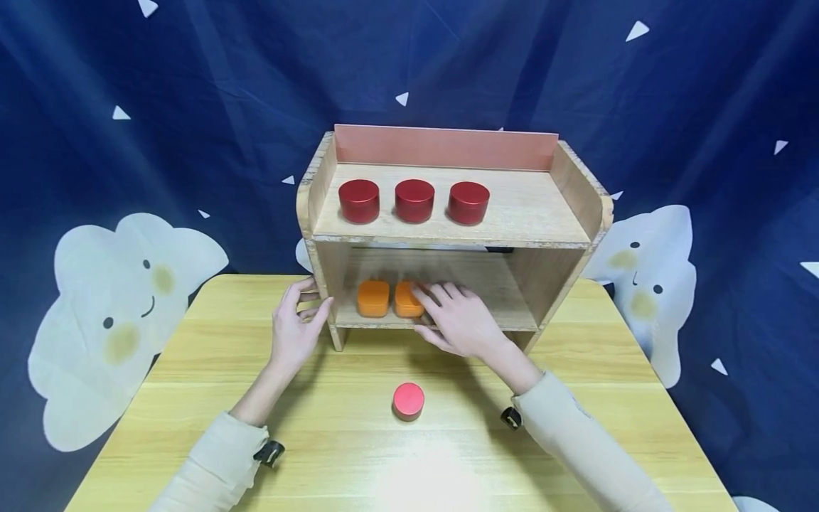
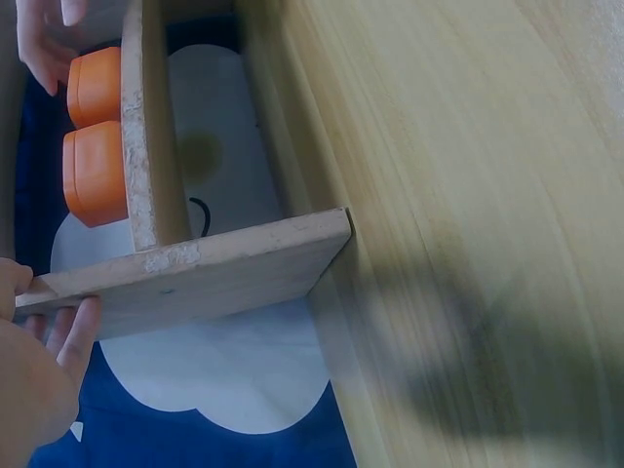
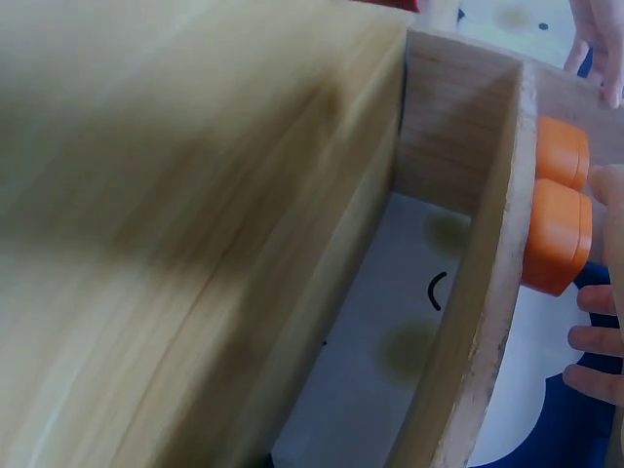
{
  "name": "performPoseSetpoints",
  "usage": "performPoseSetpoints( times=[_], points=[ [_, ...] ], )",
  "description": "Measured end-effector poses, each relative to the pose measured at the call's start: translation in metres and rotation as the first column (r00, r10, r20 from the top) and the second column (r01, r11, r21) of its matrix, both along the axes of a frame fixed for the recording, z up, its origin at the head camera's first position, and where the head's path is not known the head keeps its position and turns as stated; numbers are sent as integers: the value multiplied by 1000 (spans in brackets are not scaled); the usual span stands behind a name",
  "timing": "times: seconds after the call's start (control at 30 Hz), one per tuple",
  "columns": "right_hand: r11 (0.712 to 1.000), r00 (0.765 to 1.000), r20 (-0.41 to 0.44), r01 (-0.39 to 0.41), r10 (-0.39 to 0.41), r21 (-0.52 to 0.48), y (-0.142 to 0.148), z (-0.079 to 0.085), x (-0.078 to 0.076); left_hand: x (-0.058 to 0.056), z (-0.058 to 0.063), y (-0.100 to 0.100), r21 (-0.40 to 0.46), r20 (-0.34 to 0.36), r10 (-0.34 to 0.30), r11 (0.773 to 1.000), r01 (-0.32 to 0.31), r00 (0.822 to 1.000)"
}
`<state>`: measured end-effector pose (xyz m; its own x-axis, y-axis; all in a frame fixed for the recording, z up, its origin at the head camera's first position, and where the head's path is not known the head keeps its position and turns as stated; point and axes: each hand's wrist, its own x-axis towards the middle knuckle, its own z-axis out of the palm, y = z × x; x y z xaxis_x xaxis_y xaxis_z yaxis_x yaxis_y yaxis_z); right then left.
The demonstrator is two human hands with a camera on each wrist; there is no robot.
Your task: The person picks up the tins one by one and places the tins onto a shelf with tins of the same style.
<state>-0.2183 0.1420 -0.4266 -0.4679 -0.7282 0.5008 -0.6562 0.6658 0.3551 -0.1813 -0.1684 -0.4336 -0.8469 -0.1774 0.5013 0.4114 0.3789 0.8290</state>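
My left hand [image 1: 296,331] grips the left side panel of a small wooden shelf [image 1: 441,242]. Its thumb lies at the panel's front edge, and the fingers rest along the outer face. Two orange rounded-square boxes [image 2: 95,174] sit side by side toward the left of the lower board. At the right-hand orange box [image 1: 404,302], my right hand [image 1: 463,323] touches the top with its index finger. The other fingers are loosely extended, and the thumb is by the board's front edge. Three dark red round tins [image 1: 414,202] stand in a row on the upper board.
A single red round tin [image 1: 408,400] stands on the wooden table [image 1: 345,455] in front of the shelf, between my forearms. A pink panel [image 1: 448,148] closes the top back. Behind hangs a dark blue curtain [image 1: 256,85] with cloud prints.
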Motion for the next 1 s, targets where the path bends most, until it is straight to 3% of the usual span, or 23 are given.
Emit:
performPoseSetpoints(
  times=[0.2, 0.63, 0.83, 1.0],
  points=[
    [1000, 999, 47, -5, 4, 9, 9, 0, 18, 0, 0, 0, -1, -3, 1, 1000, -1, 1000],
    [995, 975, 210, -51, 69, -88, 21, -6, 52, -1, -1, 0, 2, -11, -8, 1000, 8, 1000],
    [979, 937, 312, -109, 159, -173, 24, -20, 61, -1, -1, 0, -1, -17, -5, 1000, 5, 1000],
    [976, 886, 421, -134, 196, -171, 23, -36, 67, 1, 0, 0, 1, -18, 0, 1000, 0, 1000]
  ],
)
